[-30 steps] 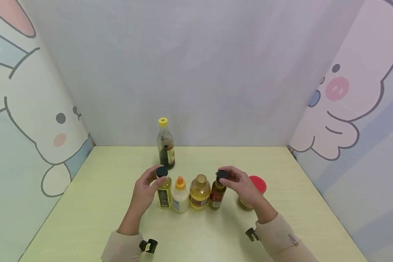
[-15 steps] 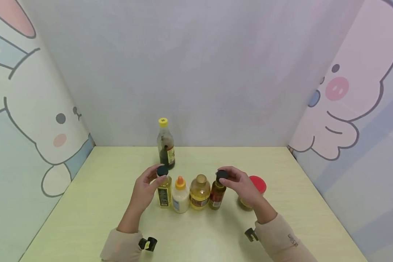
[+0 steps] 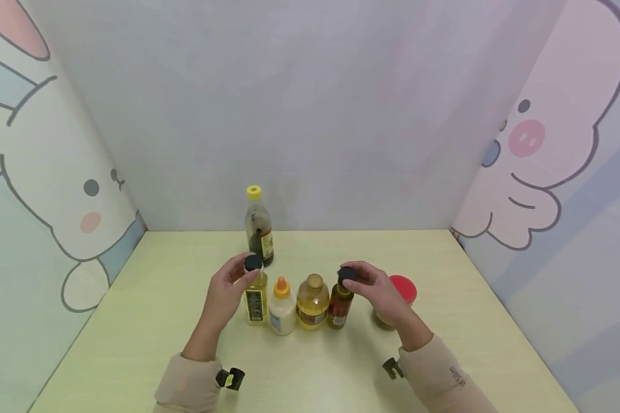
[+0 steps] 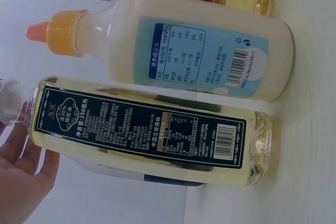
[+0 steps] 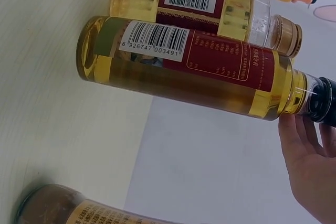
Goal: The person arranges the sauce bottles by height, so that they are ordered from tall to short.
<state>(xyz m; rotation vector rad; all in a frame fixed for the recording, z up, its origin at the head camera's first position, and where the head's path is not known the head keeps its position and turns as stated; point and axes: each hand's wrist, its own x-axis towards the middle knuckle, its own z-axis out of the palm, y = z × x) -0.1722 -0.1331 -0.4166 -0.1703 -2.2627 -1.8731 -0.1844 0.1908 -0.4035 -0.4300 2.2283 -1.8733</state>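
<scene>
My left hand (image 3: 224,293) pinches a square clear bottle of yellow oil (image 3: 256,305) at its black cap and neck, thumb in front and fingers behind. Its dark label with barcode (image 4: 142,129) faces the left wrist camera. On the right, my right hand (image 3: 384,295) grips the neck and black cap of a slim amber bottle (image 3: 339,308) with a red label. Between these two, side by side, stand a cream squeeze bottle (image 3: 282,316) with an orange nozzle and a round-bodied bottle of yellow liquid (image 3: 313,301) with a tan cap. Neither hand touches these middle two.
Behind the left hand stands a tall bottle of dark liquid (image 3: 259,226) with a yellow cap. A red-lidded jar (image 3: 404,288) sits by the right forearm, partly hidden. Fabric walls with cartoon animals enclose the pale table (image 3: 310,373) at the back and sides.
The left hand and its oil bottle have shifted slightly up in the head view relative to the other bottles. The right hand keeps its grip. The head view itself has turned a little.
</scene>
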